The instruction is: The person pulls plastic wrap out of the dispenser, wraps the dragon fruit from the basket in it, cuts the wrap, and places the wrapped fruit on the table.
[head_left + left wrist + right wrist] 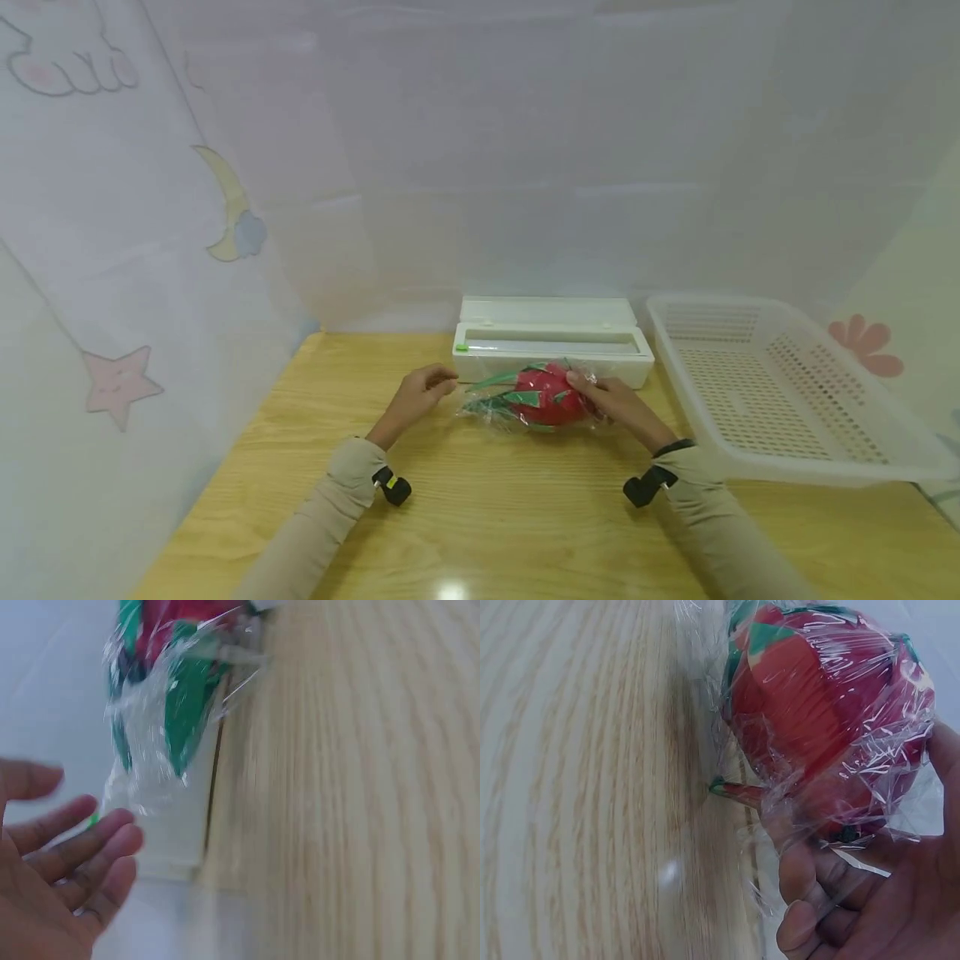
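A red dragon fruit with green leaf tips [551, 396], loosely wrapped in clear plastic film [150, 742], is held just in front of a white cling film dispenser [555, 354]. My right hand [618, 402] grips its rounded end, thumb on top and fingers curled beneath, as the right wrist view shows with the dragon fruit [810, 712] close up. To the left, my left hand [420, 396] is apart from the wrapped fruit, its fingers loosely bent with nothing in them. In the left wrist view those fingers [90, 855] are near the film's trailing end.
The dispenser's lid [547, 310] stands raised at the back, with a green slider [462, 347] at its left end. A white perforated plastic basket [787, 458] stands on the right of the wooden table [510, 517]. Printed fabric [487, 167] hangs behind.
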Demonstrator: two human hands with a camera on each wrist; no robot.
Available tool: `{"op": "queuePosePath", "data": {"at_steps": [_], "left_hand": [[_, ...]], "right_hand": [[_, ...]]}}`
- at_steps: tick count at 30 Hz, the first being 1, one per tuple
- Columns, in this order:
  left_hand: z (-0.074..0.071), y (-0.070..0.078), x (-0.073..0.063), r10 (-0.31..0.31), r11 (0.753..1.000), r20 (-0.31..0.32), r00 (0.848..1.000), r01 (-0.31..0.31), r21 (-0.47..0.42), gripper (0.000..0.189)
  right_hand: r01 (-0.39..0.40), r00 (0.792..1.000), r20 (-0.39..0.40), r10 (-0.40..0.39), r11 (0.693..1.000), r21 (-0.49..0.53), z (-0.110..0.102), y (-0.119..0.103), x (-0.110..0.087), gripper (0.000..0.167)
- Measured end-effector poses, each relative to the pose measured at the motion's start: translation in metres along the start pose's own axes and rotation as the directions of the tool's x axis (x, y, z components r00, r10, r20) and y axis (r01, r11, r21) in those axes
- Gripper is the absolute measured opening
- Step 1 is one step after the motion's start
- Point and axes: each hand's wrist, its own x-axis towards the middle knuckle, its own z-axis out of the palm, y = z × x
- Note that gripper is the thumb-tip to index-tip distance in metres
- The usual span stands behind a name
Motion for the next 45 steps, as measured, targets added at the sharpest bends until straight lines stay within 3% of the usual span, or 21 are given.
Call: {"op": "queuePosePath", "data": {"at_steps": [2, 4, 6, 9, 12, 14, 18, 19, 20, 21, 24, 26, 29, 32, 36, 40, 45], "left_hand": [[0.011, 0.010, 0.005, 0.103, 0.981, 0.066, 0.992, -0.112, 0.158, 0.050], [0.024, 0.015, 0.011, 0.192, 0.933, 0.170, 0.967, -0.234, 0.274, 0.074], [0.036, 0.016, 0.015, 0.211, 0.879, 0.241, 0.947, -0.292, 0.376, 0.095], [0.049, 0.013, 0.016, 0.177, 0.812, 0.260, 0.949, -0.290, 0.506, 0.110], [0.055, 0.010, 0.014, 0.135, 0.793, 0.235, 0.962, -0.248, 0.557, 0.110], [0.058, 0.009, 0.013, 0.142, 0.795, 0.225, 0.964, -0.247, 0.554, 0.106], [0.061, 0.011, 0.012, 0.175, 0.802, 0.244, 0.954, -0.281, 0.527, 0.092], [0.062, 0.011, 0.012, 0.175, 0.805, 0.250, 0.952, -0.285, 0.521, 0.088], [0.062, 0.011, 0.011, 0.177, 0.805, 0.254, 0.951, -0.289, 0.518, 0.083], [0.062, 0.011, 0.011, 0.177, 0.805, 0.258, 0.950, -0.291, 0.518, 0.078], [0.062, 0.011, 0.010, 0.173, 0.801, 0.260, 0.950, -0.289, 0.524, 0.062], [0.062, 0.010, 0.010, 0.175, 0.798, 0.255, 0.951, -0.289, 0.530, 0.054], [0.064, 0.010, 0.011, 0.180, 0.803, 0.257, 0.950, -0.293, 0.519, 0.049], [0.067, 0.009, 0.011, 0.187, 0.809, 0.270, 0.944, -0.304, 0.503, 0.048], [0.071, 0.009, 0.011, 0.166, 0.811, 0.288, 0.943, -0.297, 0.504, 0.049], [0.070, 0.012, 0.008, 0.144, 0.816, 0.264, 0.954, -0.266, 0.513, 0.049], [0.069, 0.016, 0.008, 0.155, 0.831, 0.249, 0.956, -0.263, 0.490, 0.046]], "right_hand": [[-0.002, 1.000, -0.014, 0.002, 1.000, -0.004, -0.002, -0.001, 0.000, 0.057], [0.005, 1.000, -0.030, -0.006, 1.000, -0.020, -0.002, -0.001, -0.001, 0.056], [0.022, 0.999, -0.045, -0.024, 0.999, -0.037, 0.000, -0.003, -0.001, 0.055], [0.054, 0.996, -0.067, -0.061, 0.993, -0.105, 0.006, -0.007, -0.003, 0.054], [0.108, 0.981, -0.138, -0.135, 0.976, -0.187, 0.013, -0.009, -0.008, 0.050], [0.163, 0.947, -0.239, -0.214, 0.963, -0.215, 0.016, -0.009, -0.014, 0.043], [0.286, 0.822, -0.441, -0.360, 0.931, -0.226, 0.017, -0.006, -0.026, 0.022], [0.309, 0.805, -0.464, -0.370, 0.929, -0.204, 0.016, -0.006, -0.028, 0.017], [0.322, 0.801, -0.473, -0.367, 0.930, -0.177, 0.014, -0.006, -0.030, 0.013], [0.332, 0.807, -0.471, -0.356, 0.933, -0.137, 0.013, -0.006, -0.032, 0.012], [0.316, 0.862, -0.441, -0.250, 0.945, 0.081, 0.009, -0.007, -0.033, 0.019], [0.277, 0.893, -0.418, -0.166, 0.936, 0.219, 0.008, -0.007, -0.032, 0.025], [0.205, 0.910, -0.407, -0.072, 0.934, 0.291, 0.010, -0.004, -0.029, 0.029], [0.144, 0.896, -0.443, -0.033, 0.965, 0.220, 0.015, -0.001, -0.024, 0.027], [0.053, 0.889, -0.455, -0.040, 0.998, 0.017, 0.022, 0.004, -0.020, 0.018], [0.038, 0.912, -0.402, -0.085, 0.991, -0.125, 0.024, 0.004, -0.019, 0.016], [0.050, 0.905, -0.404, -0.131, 0.978, -0.204, 0.017, 0.004, -0.021, 0.019]]}}
